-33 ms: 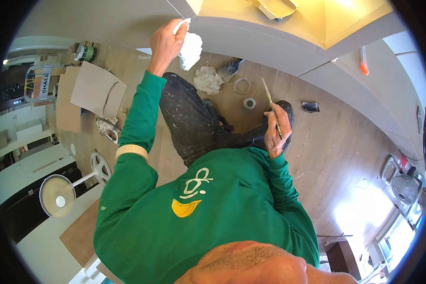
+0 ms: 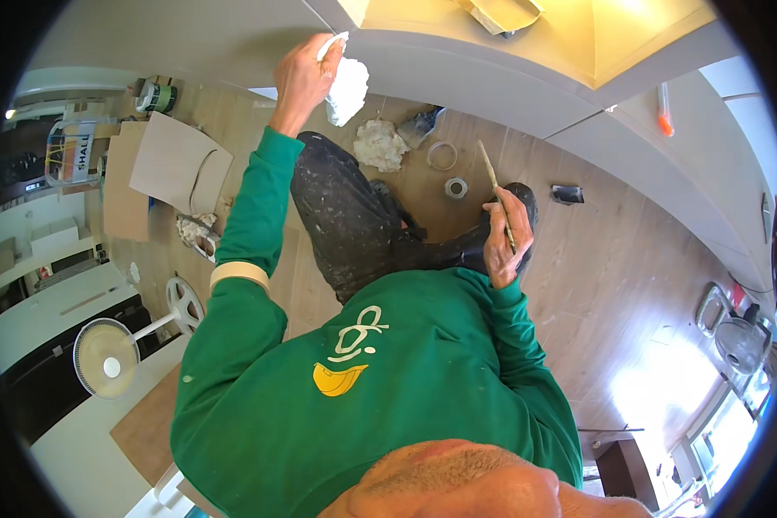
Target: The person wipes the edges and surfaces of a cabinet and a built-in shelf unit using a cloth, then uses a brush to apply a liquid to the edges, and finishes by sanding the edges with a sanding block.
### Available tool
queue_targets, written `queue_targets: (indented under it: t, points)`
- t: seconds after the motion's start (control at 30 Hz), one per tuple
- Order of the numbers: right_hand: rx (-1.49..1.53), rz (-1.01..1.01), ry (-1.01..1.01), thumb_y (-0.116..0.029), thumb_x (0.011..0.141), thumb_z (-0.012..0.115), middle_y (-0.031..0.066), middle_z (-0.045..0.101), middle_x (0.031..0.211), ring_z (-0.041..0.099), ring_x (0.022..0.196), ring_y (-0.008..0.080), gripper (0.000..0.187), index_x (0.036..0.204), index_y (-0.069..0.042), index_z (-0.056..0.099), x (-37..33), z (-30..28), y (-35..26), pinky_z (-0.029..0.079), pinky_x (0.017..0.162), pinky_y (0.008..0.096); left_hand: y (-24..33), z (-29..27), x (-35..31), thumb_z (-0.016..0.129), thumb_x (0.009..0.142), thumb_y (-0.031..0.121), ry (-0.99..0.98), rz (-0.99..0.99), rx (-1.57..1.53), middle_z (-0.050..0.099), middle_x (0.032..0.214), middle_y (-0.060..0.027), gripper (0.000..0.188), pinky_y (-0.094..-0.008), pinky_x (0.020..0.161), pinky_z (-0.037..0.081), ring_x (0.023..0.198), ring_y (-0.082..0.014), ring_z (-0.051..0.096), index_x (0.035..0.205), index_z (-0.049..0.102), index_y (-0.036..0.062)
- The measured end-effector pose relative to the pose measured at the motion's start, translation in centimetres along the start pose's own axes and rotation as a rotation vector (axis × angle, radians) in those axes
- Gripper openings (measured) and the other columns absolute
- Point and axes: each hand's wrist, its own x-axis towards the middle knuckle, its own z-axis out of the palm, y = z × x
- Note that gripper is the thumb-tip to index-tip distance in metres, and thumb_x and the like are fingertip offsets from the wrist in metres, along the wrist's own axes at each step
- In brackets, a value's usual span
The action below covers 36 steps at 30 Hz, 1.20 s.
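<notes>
My left hand (image 2: 302,82) is raised at arm's length and shut on a crumpled white cloth (image 2: 350,86), pressed against the edge of a white panel (image 2: 457,69) overhead. My right hand (image 2: 501,246) is held lower, near my knee, and grips a thin paintbrush (image 2: 492,186) whose long handle points up and away. I wear a green sweatshirt and dark, paint-spattered trousers. The wooden floor lies far below me.
On the floor lie another crumpled white rag (image 2: 380,142), two tape rolls (image 2: 442,155), a small dark object (image 2: 568,194) and cardboard sheets (image 2: 177,164). A paint can (image 2: 155,95) stands far left. A white pedestal fan (image 2: 105,358) stands at the lower left.
</notes>
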Motion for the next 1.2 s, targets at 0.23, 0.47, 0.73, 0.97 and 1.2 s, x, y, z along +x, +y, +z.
queue_targets:
  t: [0.23,0.47,0.73,0.97,1.2]
  points:
    - [-0.006,-0.002,0.027,-0.002,0.095,0.058,0.0184,0.068,0.11,0.071,0.08,0.0221,0.024,0.114,0.006,0.068,0.5,-0.7,0.7,0.055,0.076,0.0312,0.0,0.7,0.9,0.065,0.093,0.027,-0.014,0.049,0.063,0.073,0.093,-0.0114,0.022,-0.0415,0.07,0.053,0.08,-0.0338,0.068,0.102,0.072,0.0089]
    - [-0.015,-0.001,0.02,-0.003,0.095,0.058,0.0184,0.069,0.11,0.071,0.08,0.0218,0.024,0.114,0.006,0.068,0.9,-0.9,1.2,0.055,0.076,0.0314,-0.3,2.1,1.3,0.066,0.091,0.027,0.12,0.141,0.182,0.072,0.088,-0.0109,0.019,-0.0425,0.066,0.053,0.074,-0.0343,0.068,0.095,0.074,0.0103]
    - [-0.023,-0.024,0.008,-0.003,0.095,0.058,0.0185,0.068,0.109,0.071,0.079,0.022,0.024,0.114,0.006,0.067,1.3,-0.8,2.0,0.054,0.076,0.0318,0.8,2.1,1.4,0.066,0.09,0.027,0.156,0.12,0.142,0.073,0.087,-0.0095,0.018,-0.0418,0.066,0.053,0.074,-0.0332,0.068,0.095,0.074,0.0117]
    - [-0.046,-0.033,0.003,-0.003,0.095,0.057,0.0178,0.068,0.109,0.071,0.08,0.0214,0.024,0.115,0.006,0.067,1.4,-0.5,2.3,0.054,0.075,0.0317,1.1,1.9,1.4,0.066,0.09,0.027,0.149,0.125,0.14,0.073,0.086,-0.009,0.018,-0.0408,0.066,0.054,0.074,-0.032,0.069,0.096,0.074,0.0122]
    - [-0.063,-0.032,0.001,-0.003,0.095,0.057,0.0175,0.069,0.108,0.07,0.08,0.0211,0.024,0.114,0.006,0.067,1.4,-0.4,2.4,0.053,0.075,0.0314,1.2,1.8,1.7,0.067,0.09,0.027,0.184,0.121,0.112,0.073,0.085,-0.0107,0.018,-0.0403,0.066,0.054,0.073,-0.0326,0.069,0.095,0.075,0.0104]
